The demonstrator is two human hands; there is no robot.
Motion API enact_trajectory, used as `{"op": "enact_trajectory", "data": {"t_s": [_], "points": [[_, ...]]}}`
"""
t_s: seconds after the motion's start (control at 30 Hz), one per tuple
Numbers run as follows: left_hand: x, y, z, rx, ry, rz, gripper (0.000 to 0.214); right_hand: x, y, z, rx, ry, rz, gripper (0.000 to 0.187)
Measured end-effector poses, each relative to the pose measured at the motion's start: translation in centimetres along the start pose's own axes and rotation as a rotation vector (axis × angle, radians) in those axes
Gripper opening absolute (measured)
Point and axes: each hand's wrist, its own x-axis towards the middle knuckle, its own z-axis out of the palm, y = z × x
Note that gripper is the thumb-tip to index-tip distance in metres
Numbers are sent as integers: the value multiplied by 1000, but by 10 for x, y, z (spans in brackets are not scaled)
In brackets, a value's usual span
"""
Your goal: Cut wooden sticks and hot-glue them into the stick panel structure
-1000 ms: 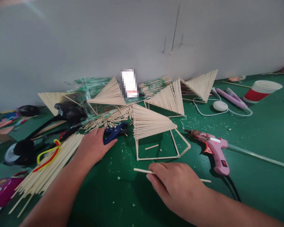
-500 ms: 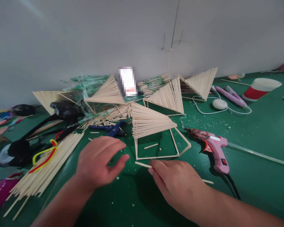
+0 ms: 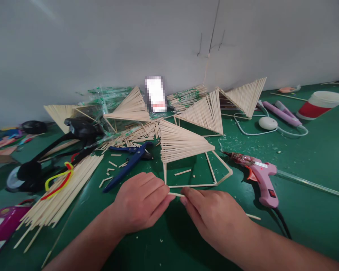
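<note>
Left grip (image 3: 142,203) and right grip (image 3: 216,214) on 1 stick (image 3: 175,194), glue gun (image 3: 260,174)

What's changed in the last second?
The left hand let go of the blue cutters, which now lie on the table, and moved right and nearer the person to pinch the left end of the stick. Unchanged: the right hand keeps its grip on the stick; the glue gun lies untouched.
</note>
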Motion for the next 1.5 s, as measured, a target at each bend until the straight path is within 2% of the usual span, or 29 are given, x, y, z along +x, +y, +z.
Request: {"op": "enact_trajectory", "data": {"t_s": [0.13,0.2,0.3,0.4,0.5,0.57,0.63,0.77,0.87,0.93,1.0,1.1,1.23,1.37,1.5], "points": [[3,5,1,63,29,-27,16,-2,0,-1,-20,29,23,29],[3,0,0,122,62,-117,24,-2,0,-2,8,35,25,30],[-4,-20,-9,208,154,-423,33,-3,-1,-4,58,52,16,29],[-19,-51,-23,277,256,-874,42,-4,-1,-5,89,93,-30,28],[-32,-75,-30,227,251,-964,36,-6,-2,-6,148,168,-138,31],[-34,-81,-28,210,249,-962,36,-8,-3,-9,173,229,-197,30],[-32,-79,-21,214,295,-949,33,-10,-5,-13,158,293,-233,28],[-20,-55,-10,166,376,-859,35,-15,-9,-24,139,419,-287,25],[-11,-31,-8,42,360,-682,22,-23,-7,-33,162,441,-302,27],[-7,-19,-7,-52,304,-526,12,-31,-3,-39,180,421,-312,28],[-5,-14,-5,-109,237,-434,9,-37,2,-45,221,406,-339,31],[-5,-17,-1,-142,205,-439,10,-39,7,-49,357,441,-341,37],[-10,-25,1,-177,207,-488,11,-32,5,-50,526,605,-271,35],[-12,-26,4,-193,150,-514,12,-27,2,-50,493,580,-332,27],[-12,-25,8,-257,107,-563,15,-24,0,-40,486,607,-265,27]]}}
